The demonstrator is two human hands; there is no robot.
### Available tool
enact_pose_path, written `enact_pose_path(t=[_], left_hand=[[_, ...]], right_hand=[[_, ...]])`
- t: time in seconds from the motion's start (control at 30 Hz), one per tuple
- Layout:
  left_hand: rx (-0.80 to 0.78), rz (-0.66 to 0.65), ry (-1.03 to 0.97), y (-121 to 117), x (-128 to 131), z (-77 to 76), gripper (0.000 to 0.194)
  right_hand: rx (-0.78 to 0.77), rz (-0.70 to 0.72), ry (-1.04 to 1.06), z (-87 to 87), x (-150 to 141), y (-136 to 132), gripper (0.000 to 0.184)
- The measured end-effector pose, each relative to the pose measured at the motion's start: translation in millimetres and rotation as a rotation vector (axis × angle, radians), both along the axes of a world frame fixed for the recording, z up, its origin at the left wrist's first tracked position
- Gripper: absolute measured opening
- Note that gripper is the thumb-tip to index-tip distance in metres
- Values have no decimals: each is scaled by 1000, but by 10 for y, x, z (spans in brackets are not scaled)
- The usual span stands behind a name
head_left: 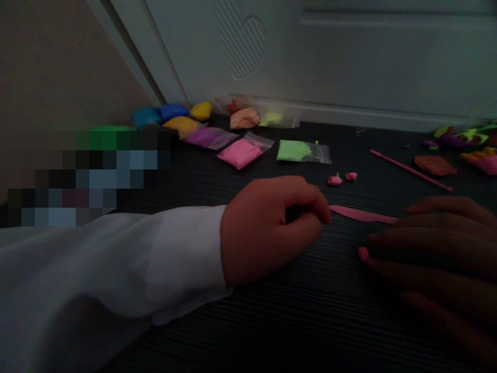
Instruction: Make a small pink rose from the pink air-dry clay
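Observation:
My left hand [272,228], in a white sleeve, is low over the dark table with thumb and forefinger closed in a pinch. Whatever lies between those fingertips, if anything, is hidden. Right beside them is the tip of a pink plastic modelling knife [361,214]; I cannot tell whether they touch it. My right hand [446,259] is open, fingers stretched out and apart, over the knife's other end. A small lump of pink clay [363,253] is at one of its fingertips. Two pink clay rosebuds [334,180] with green bits lie just beyond.
Bags of clay in pink [240,151], light green [294,151], purple [209,138] and other colours line the back left. A thin pink modelling stick [411,170], a brown clay piece [435,165] and colourful clay shapes [462,135] lie right. A pale panel [349,67] rises behind.

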State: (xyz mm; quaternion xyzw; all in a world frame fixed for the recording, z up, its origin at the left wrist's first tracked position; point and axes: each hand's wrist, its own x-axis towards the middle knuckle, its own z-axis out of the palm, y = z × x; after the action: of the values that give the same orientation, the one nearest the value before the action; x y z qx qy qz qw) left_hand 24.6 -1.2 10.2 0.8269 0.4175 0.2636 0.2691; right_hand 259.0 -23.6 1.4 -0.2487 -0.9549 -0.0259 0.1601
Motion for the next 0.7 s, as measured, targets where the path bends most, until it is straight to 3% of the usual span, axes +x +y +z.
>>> enact_pose_path(t=[0.23, 0.4, 0.7], left_hand=[[-3, -5, 5, 13, 5, 4, 15], [-6, 0, 1, 5, 0, 9, 15], [1, 0, -3, -2, 1, -2, 15]], right_hand=[[-12, -28, 35, -25, 68, -39, 24], [-6, -2, -13, -13, 25, -31, 32], [27, -20, 14, -17, 28, -13, 30]])
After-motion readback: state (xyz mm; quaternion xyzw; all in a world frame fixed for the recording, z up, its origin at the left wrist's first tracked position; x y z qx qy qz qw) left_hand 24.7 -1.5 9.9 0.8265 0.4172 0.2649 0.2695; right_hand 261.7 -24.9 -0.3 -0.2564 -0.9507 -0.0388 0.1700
